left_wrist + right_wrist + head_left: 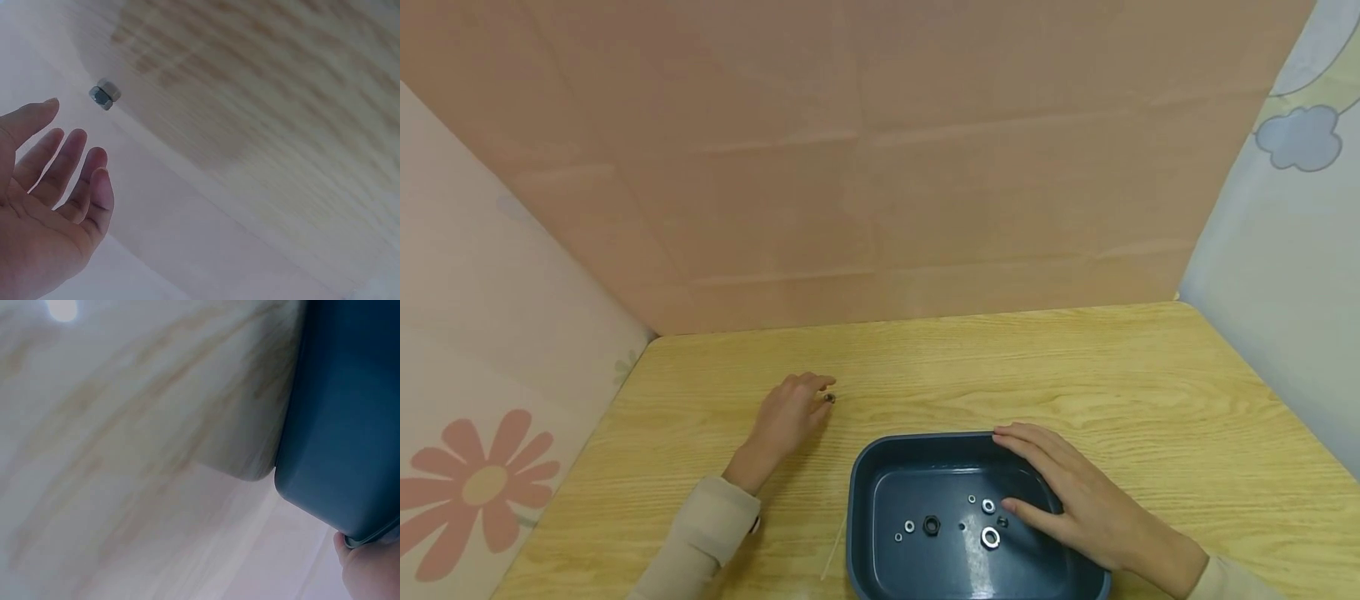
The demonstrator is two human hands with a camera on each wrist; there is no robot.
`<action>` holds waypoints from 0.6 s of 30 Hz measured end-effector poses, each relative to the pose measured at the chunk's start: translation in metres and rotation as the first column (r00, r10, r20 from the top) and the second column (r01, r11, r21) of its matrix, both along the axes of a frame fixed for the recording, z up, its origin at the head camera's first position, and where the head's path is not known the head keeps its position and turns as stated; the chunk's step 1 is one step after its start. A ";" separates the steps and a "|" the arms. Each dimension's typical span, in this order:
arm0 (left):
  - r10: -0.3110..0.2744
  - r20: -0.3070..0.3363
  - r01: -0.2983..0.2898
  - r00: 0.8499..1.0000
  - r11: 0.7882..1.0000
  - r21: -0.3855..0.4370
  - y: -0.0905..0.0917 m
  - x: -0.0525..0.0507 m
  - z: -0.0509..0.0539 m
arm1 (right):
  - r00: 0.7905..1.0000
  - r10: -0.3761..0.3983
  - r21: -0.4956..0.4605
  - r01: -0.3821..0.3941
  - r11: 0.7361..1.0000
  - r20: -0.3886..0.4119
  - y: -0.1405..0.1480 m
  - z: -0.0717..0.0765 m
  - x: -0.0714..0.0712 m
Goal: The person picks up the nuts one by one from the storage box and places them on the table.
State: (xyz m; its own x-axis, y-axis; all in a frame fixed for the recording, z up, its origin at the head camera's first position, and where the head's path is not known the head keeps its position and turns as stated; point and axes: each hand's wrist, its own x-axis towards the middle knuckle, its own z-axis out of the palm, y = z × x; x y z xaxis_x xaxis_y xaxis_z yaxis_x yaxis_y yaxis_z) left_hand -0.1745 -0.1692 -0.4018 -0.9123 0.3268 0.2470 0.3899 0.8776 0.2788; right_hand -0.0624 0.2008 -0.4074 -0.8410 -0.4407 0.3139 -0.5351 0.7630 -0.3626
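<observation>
A: Left hand (786, 421) out over the table (1000, 358), beyond the tub (917, 437) and to its left. Caught anything?

B: No pinch! Fingers loosely spread, and the nut (103, 95) looks to be on the table, just off the thumb and fingertips.

A: And the right hand (1071, 492)?

B: Wide and relaxed over the tub's corner, fingers nearly straight at the rim, thumb inside. No nut in it that I can see.

A: The score?

B: Several nuts (931, 525) loose in the tub, one outside. Going in, I'd judge it nearly done; coming out, barely begun. Which way, can't tell!
</observation>
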 end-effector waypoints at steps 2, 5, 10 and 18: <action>-0.004 -0.009 0.004 1.000 1.000 0.005 0.001 0.001 0.001 | 1.000 0.002 0.002 -0.002 1.000 -0.003 0.000 0.000 0.000; -0.017 -0.023 0.017 1.000 1.000 0.011 0.002 0.003 0.003 | 1.000 0.006 0.001 -0.006 1.000 -0.004 0.000 0.000 0.000; -0.058 -0.086 0.059 0.995 0.998 0.012 0.006 0.011 0.010 | 1.000 0.003 0.005 -0.003 1.000 -0.003 0.000 0.000 0.000; -0.112 -0.145 0.114 0.983 0.993 0.005 0.016 0.023 0.023 | 1.000 0.009 0.003 -0.009 1.000 -0.012 0.000 0.000 0.000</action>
State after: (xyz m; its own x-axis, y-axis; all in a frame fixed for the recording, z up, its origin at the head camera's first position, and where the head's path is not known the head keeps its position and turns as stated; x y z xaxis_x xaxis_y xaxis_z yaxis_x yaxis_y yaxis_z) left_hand -0.1514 -0.1531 -0.3784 -0.8242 0.4217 0.3781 0.5234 0.8222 0.2238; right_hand -0.0626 0.2008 -0.4071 -0.8331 -0.4491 0.3227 -0.5463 0.7591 -0.3539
